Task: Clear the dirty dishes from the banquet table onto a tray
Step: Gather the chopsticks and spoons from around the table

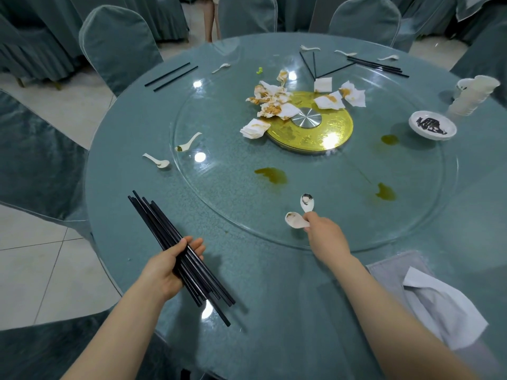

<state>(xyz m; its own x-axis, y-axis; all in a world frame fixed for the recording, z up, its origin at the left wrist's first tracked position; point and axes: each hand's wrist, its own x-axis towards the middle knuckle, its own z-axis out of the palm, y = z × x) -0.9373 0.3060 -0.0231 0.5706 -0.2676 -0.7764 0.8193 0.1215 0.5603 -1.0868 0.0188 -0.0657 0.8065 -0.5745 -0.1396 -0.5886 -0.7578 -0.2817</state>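
Collection of small tableware, mid-task, read from left to right. The left hand [167, 266] has its grip wrapped round a bundle of black chopsticks [175, 250], held above the near left edge of the table [274, 297]. Further out on the left lie two loose white spoons [157, 161], one on the table and one on the rim of the glass turntable [315, 209], and beyond them a pair of chopsticks [171, 76] near the far left edge. At the turntable's centre, soiled napkins [270, 101] are heaped beside and partly over the gold hub [312, 134]; oily spills mark the glass. The right hand [323, 233] pinches the handles of two dirty white spoons [300, 212] over the near rim of the turntable. More chopsticks and spoons lie along the far edge. On the right, a white plate [432, 125] holds only dark sauce residue, and behind it stands a stack of white bowls [472, 96] whose contents cannot be made out. A grey cloth [428, 294] with a white napkin on it lies at the near right. No tray is in view; judged from this, both hands are loaded, so the next move calls for unloading onto the tray or a careful reach for the spoons at left.
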